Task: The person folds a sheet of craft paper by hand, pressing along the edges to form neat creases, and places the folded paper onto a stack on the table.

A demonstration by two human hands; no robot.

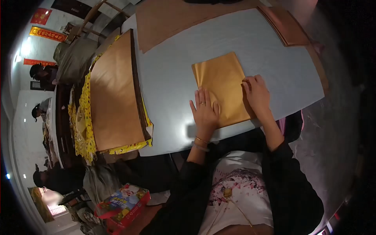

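Note:
A gold folded sheet lies on the pale grey-blue table in front of me. My left hand rests flat on its lower left part, fingers spread, with a ring on one finger. At the sheet's right edge is my right hand, its fingers curled and pressed together at the edge; whether they pinch the sheet is hard to see. The sheet's surface shows a slight bulge beside my left hand.
A stack of large brown-gold sheets on yellow wrapping lies left. Brown sheets and a folded copper-coloured stack lie at the far side. A red box is lower left. Several people are farther left.

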